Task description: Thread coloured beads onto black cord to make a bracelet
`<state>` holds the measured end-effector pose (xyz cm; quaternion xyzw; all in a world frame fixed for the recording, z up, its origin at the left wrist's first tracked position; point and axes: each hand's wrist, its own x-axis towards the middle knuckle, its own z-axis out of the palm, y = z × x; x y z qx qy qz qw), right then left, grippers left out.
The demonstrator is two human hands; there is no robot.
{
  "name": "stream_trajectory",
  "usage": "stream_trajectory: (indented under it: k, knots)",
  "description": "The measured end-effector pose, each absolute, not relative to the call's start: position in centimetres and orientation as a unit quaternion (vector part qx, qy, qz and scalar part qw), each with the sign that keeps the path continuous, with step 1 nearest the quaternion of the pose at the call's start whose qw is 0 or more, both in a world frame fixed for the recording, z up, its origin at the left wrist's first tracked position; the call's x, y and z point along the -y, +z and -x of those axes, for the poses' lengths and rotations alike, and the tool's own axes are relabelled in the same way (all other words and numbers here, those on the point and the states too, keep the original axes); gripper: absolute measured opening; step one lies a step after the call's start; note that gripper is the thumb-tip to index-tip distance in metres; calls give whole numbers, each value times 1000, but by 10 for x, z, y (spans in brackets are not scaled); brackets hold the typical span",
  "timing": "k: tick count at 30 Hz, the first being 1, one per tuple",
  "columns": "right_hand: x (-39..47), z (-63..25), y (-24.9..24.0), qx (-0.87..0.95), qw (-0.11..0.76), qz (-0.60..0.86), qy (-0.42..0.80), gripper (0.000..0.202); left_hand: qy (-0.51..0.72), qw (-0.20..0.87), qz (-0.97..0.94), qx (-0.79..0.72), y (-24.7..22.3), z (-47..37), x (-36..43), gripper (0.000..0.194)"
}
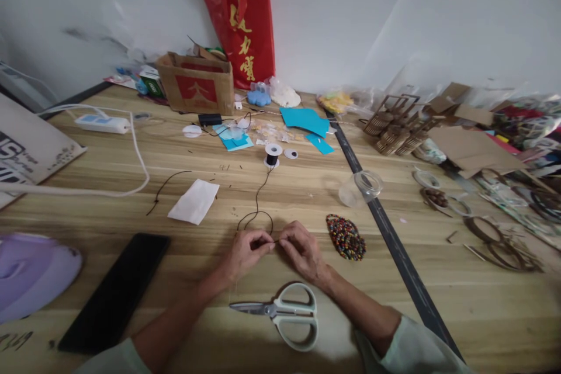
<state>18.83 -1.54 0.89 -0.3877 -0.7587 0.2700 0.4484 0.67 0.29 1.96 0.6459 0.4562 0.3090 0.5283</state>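
While my left hand (245,252) and right hand (302,251) pinch the cord (256,210) end between fingertips, low over the surface (131,187), I should keep it taut and steady. It loops back to the spool (273,154); beads (346,237) lie just right, scissors (284,312) near.

Scissors (283,312) lie before the hands, beads (346,237) right, spool (272,155) behind

Both forearms extend forward, converging at centre. Left hand (244,252) and right hand (301,250) lie knuckles up, fingertips nearly meeting. Each grip is a closed thumb-and-forefinger pinch. Pale sleeves cover both upper arms.
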Motion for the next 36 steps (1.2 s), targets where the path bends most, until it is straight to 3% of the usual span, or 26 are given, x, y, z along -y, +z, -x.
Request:
stream_trajectory:
  k: [18,36]
  knots:
    - [14,-189,5,758,453,377,279,15,302,672,-528,-422,13,-4,-10,20]
    - [13,-187,7,753,456,388,271,16,325,617,-597,-396,10,-8,-9,24]
